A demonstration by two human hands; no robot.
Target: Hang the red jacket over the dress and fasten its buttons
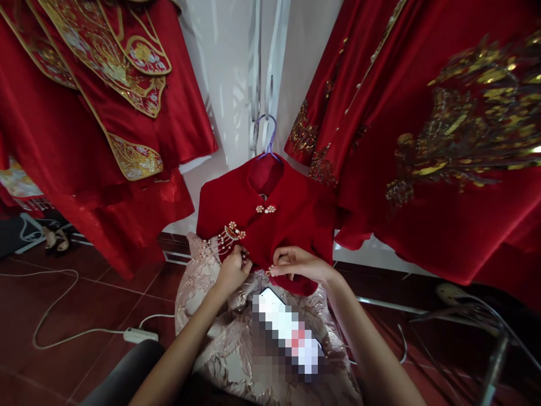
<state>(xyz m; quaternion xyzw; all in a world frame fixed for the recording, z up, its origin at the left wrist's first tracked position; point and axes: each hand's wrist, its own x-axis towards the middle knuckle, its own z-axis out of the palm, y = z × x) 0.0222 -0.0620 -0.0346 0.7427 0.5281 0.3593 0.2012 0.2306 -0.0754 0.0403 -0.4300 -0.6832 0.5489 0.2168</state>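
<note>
Bare forearms (181, 344), bare hands (234, 272), dark legwear (124, 372) (dim)

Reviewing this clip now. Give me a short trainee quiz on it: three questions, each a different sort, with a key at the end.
1. True or false: the phone lies on the patterned cloth, below the red jacket in the view.
2. Multiple choice: what colour is the hanger in the jacket's collar?
A) green
B) purple
C) black
3. Fill in the blank: the person's ___ hand is the nearer one to the beaded brooch with hanging strands.

Key: 1. True. 2. B. 3. Left hand.
</note>
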